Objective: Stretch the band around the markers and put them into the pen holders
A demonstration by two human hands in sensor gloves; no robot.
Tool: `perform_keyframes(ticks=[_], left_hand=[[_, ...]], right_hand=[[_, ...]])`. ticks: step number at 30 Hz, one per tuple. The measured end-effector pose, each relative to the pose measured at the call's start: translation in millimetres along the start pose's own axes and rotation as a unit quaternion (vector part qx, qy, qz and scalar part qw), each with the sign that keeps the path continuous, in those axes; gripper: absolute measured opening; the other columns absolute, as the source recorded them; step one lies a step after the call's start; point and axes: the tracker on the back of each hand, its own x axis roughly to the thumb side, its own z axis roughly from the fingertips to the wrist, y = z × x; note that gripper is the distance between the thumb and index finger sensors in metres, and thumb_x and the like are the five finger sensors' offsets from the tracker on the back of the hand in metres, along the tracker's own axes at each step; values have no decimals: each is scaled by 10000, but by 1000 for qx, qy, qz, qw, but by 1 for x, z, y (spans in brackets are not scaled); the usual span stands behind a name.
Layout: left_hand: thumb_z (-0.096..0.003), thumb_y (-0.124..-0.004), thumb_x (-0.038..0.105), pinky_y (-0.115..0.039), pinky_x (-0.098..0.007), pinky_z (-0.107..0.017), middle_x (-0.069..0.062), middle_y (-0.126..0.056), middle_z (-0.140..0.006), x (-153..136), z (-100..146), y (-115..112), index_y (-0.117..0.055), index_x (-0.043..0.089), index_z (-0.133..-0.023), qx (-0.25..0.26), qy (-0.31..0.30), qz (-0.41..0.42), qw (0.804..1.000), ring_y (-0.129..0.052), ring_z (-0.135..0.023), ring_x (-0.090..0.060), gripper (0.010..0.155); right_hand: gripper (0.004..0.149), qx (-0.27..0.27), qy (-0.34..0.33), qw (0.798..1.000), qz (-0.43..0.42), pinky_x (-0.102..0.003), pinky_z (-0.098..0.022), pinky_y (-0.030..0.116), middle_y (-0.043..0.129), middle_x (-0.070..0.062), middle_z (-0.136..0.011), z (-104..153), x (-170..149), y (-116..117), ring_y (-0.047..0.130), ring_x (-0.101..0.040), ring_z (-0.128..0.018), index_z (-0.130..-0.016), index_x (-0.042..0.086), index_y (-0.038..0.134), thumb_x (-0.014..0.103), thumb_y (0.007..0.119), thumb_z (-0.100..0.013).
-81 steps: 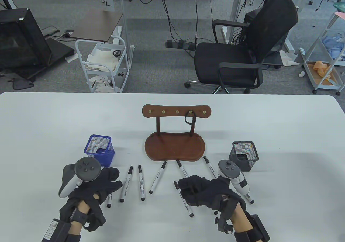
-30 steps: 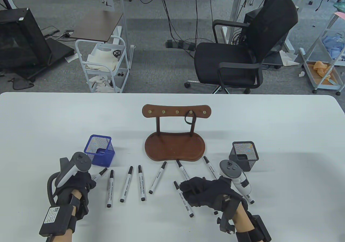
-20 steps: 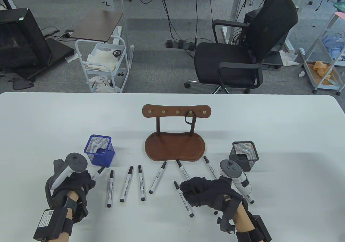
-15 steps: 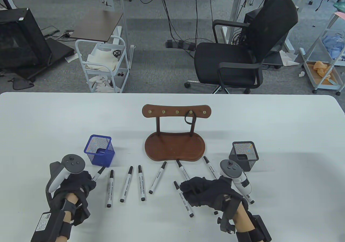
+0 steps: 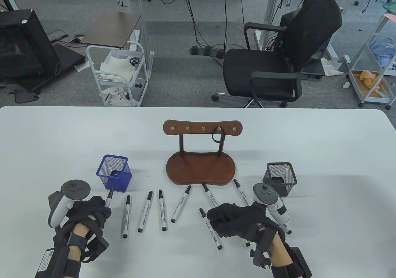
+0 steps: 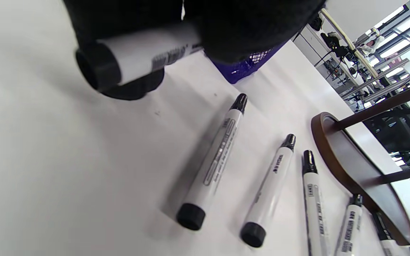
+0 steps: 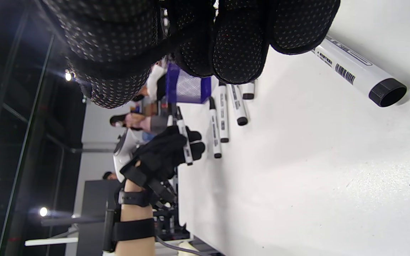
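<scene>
My left hand (image 5: 100, 209) grips a white marker (image 5: 109, 197) with a black cap, and the cap points toward the blue mesh pen holder (image 5: 115, 172) just beyond it. The left wrist view shows that marker (image 6: 144, 53) held above the table. Several more markers (image 5: 145, 211) lie in a row between the hands. My right hand (image 5: 220, 220) rests in a fist over one marker (image 5: 212, 233), and I see nothing inside its curled fingers (image 7: 240, 53). A black mesh holder (image 5: 280, 179) stands to its right. A black band (image 5: 217, 137) hangs on the wooden rack.
The brown wooden rack with its tray (image 5: 201, 168) stands in the middle behind the markers. Another marker (image 5: 286, 228) lies behind my right wrist. An office chair (image 5: 278, 58) and carts stand beyond the table's far edge.
My left hand left the marker row, took the leftmost marker, and drew back to the left, tilting its cap up toward the blue holder. The right hand has stayed put.
</scene>
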Motion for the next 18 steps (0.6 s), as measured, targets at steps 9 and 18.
perform_keyframes(ticks=[9, 18], left_hand=[[-588, -730, 180, -919, -497, -571, -321, -692, -1042, -2, -2, -4, -405, 0, -1034, -20, -14, 57, 998, -924, -836, -469, 581], [-605, -592, 166, -831, -461, -526, -181, -672, -959, 2, -14, -24, -269, 7, -1054, -65, -45, 79, 994, -882, -708, -293, 576]], right_hand=[[546, 3, -1, 1000, -3, -573, -627, 709, 868, -58, -931, 0, 0, 0, 900, -328, -740, -958, 309, 736, 351, 948, -456], [538, 4, 0, 1000, -4, -574, -625, 709, 870, -62, -927, 1, 0, 0, 901, -330, -738, -954, 304, 741, 349, 946, -458]])
